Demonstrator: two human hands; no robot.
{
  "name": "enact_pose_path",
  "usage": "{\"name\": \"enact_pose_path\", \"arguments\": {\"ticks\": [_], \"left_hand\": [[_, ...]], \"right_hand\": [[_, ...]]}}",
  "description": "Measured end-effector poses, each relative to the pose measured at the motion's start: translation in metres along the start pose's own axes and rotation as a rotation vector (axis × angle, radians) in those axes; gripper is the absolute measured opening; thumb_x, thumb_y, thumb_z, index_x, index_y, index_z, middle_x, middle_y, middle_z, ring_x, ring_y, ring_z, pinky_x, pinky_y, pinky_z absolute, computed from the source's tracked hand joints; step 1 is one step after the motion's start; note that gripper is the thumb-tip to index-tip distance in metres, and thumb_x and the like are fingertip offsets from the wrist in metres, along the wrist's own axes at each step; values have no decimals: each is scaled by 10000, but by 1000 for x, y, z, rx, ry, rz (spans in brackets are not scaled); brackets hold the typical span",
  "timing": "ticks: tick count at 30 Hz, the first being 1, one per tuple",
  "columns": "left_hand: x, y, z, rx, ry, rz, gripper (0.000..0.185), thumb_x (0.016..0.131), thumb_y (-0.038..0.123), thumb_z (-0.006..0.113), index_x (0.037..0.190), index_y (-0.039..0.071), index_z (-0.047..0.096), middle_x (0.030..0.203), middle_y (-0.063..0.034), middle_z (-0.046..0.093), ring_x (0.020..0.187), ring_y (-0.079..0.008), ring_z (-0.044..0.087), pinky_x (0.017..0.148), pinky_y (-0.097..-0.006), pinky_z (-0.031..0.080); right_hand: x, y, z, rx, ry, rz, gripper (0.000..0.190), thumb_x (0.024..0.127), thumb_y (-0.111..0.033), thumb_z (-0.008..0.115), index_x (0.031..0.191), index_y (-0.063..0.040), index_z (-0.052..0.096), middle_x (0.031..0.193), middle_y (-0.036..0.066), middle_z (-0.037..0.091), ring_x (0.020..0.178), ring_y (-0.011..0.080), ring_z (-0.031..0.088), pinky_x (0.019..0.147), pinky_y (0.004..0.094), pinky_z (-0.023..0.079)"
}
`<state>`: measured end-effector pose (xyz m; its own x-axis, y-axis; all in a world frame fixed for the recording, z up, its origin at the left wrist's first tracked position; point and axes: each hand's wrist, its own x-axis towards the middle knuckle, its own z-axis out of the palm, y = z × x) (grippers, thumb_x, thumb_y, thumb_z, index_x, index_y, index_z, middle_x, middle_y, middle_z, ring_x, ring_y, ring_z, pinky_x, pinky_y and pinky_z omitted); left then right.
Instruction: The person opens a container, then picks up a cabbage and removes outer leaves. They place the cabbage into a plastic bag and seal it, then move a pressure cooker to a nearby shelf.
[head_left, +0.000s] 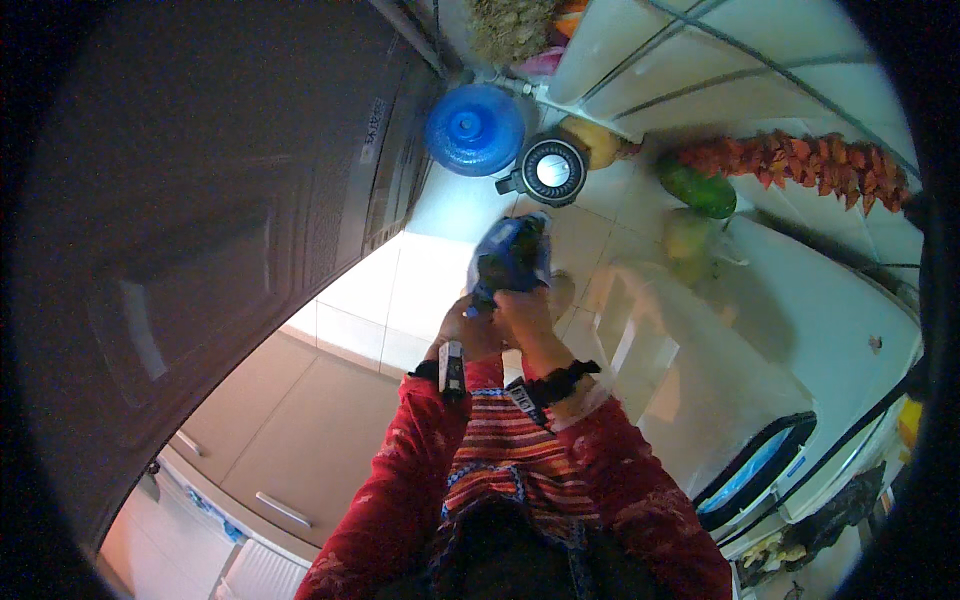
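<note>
Both my hands come together in front of me at the opening of a blue and clear plastic bag (510, 251) with dark green contents. My left hand (466, 326) and my right hand (525, 315) both grip its gathered near end; their fingertips are partly hidden. Just beyond the bag stands a dark round appliance (553, 171) with a ribbed ring and a side handle. A blue water jug (475, 129) is beside it on the tiled floor.
A large dark appliance (225, 187) fills the left side. Beige cabinets (300, 420) stand below it. At right are a white washing machine (840, 330), a translucent plastic cover (712, 375), a green vegetable or fruit (701, 191) and a hanging string of dried red peppers (810, 165).
</note>
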<state>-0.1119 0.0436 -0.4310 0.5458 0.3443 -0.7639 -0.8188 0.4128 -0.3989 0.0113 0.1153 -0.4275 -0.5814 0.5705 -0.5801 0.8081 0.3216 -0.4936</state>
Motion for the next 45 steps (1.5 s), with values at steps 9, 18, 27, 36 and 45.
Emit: {"name": "enact_pose_path", "arguments": {"ticks": [9,18,27,36,45], "left_hand": [[-29,97,-50,-37,380,230,578,859,401,357,1218,-48,418,1244,-187,471,1124,-324,452,973,-444,310],[-25,128,-92,189,335,508,301,895,185,376,1061,-27,509,1024,-157,581,927,-282,563,845,-395,450],[-7,139,-126,-23,264,566,286,891,97,371,1141,-34,418,1105,-169,514,966,-263,510,788,-363,480],[-14,109,-116,-277,343,541,162,835,99,477,966,8,506,970,-141,554,847,-257,551,754,-353,474],[-14,63,-101,-6,293,479,188,859,208,500,1010,96,505,976,-37,565,998,-188,506,860,-345,364]], "right_hand": [[79,-92,80,-2,-83,-76,387,658,-129,580,1038,-72,544,978,181,583,944,311,562,841,422,411],[117,-112,109,326,-198,-95,240,695,-165,557,889,-26,583,888,206,612,856,354,591,722,412,480],[100,-57,133,873,381,153,308,780,-76,544,1078,-11,503,984,161,580,909,299,558,811,359,441],[35,139,206,531,50,555,196,781,-197,522,837,-24,594,815,131,605,713,264,582,634,338,461],[-16,287,192,126,189,496,159,762,-196,572,665,-69,570,656,105,571,569,224,558,486,333,423]]}}
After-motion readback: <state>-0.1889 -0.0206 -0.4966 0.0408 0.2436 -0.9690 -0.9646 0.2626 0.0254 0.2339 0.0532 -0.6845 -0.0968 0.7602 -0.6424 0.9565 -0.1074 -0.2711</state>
